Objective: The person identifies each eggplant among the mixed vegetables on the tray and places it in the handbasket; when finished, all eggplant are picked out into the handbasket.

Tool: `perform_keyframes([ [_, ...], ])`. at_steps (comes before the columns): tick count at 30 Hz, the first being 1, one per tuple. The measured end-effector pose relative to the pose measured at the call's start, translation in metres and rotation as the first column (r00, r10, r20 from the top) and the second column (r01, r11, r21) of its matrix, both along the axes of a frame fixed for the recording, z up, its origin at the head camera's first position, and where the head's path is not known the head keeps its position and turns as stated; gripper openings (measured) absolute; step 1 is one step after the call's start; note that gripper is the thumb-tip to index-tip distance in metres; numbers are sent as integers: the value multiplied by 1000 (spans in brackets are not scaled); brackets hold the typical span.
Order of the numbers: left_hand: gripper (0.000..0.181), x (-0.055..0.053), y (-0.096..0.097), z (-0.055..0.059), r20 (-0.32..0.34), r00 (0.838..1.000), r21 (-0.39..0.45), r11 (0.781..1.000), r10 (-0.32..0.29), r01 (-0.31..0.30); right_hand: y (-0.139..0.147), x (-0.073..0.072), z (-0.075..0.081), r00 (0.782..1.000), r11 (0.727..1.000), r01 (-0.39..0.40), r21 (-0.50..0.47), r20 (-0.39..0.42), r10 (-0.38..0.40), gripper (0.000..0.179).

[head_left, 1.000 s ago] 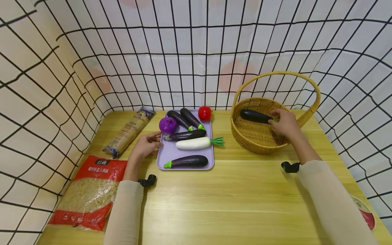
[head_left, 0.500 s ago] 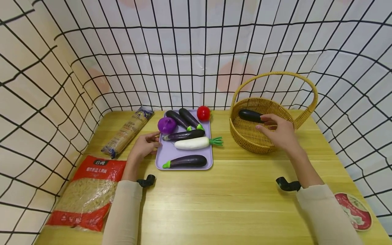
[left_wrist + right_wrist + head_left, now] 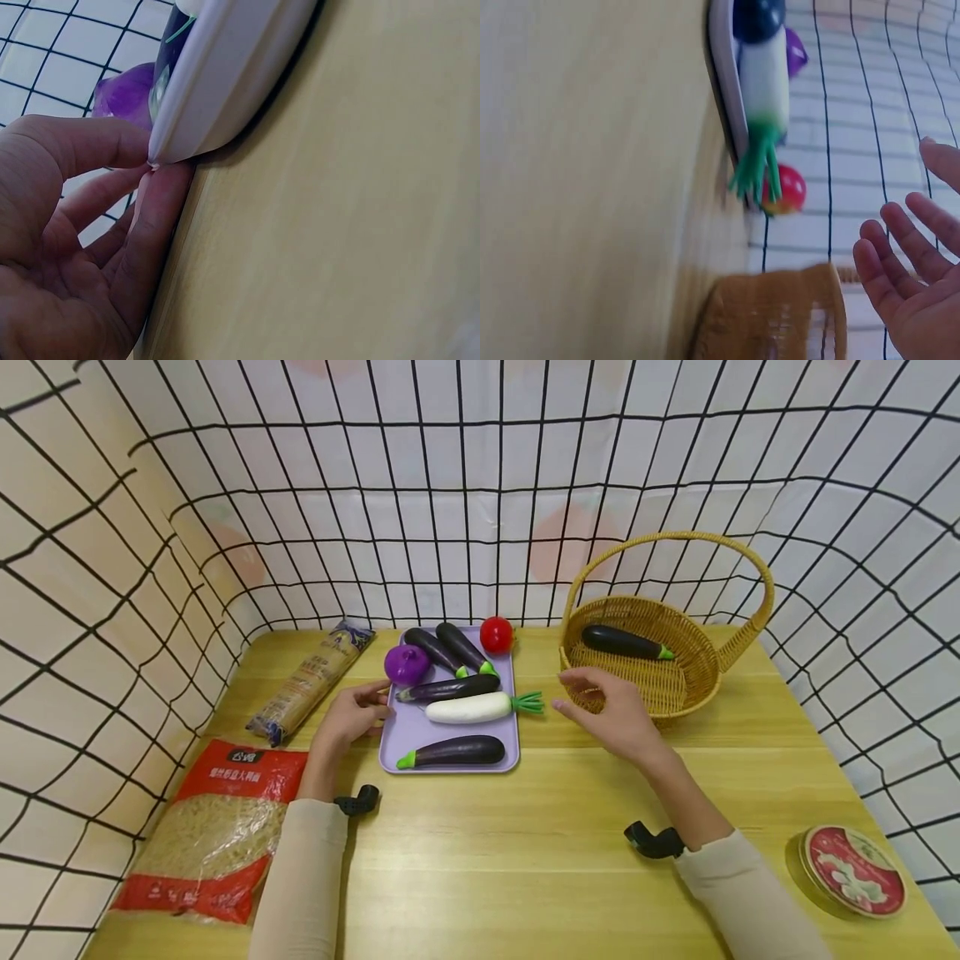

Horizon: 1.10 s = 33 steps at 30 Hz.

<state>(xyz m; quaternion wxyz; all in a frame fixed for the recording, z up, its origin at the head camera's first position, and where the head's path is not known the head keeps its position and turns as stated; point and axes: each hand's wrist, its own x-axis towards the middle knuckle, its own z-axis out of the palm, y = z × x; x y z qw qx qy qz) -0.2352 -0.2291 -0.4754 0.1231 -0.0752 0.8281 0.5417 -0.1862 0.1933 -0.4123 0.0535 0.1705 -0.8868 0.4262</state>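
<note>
At the left edge of the lilac tray (image 3: pixel 397 752), my left hand (image 3: pixel 354 717) pinches the rim; in the left wrist view the thumb lies on one side of the tray wall (image 3: pixel 217 90) and fingers on the other. A white radish (image 3: pixel 471 708) with green leaves, a purple onion (image 3: pixel 407 665), a tomato (image 3: pixel 497 635) and several eggplants (image 3: pixel 461 751) are on the tray. Another eggplant (image 3: pixel 624 642) lies inside the wicker basket (image 3: pixel 637 602). Just in front of the basket, my right hand (image 3: pixel 611 714) holds nothing, its fingers spread and pointing toward the radish leaves.
Left of the tray lie a long noodle packet (image 3: pixel 311 683) and a red pasta bag (image 3: pixel 213 831). A round red tin (image 3: pixel 855 870) stands at the front right. Black wire grid (image 3: pixel 465 493) walls the table's back and sides. The basket's tall handle (image 3: pixel 675 537) arches upward.
My right hand let go of the eggplant inside the basket and moved out to the left and nearer. The left hand stayed at the tray's edge. The round tin came fully into view.
</note>
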Motion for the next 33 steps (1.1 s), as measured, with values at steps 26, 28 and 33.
perform_keyframes([
  [26,63,1,0,1,-18,1000,25,1000,-10,10,-68,8,-36,943,967,-253,-36,211,255,52],
  [28,64,2,1,4,-14,1000,36,999,-16,16,-72,8,-38,937,964,-264,-36,226,266,53],
  [33,64,2,2,4,-13,1000,36,999,-13,14,-77,8,-42,932,956,-294,-9,220,289,55],
])
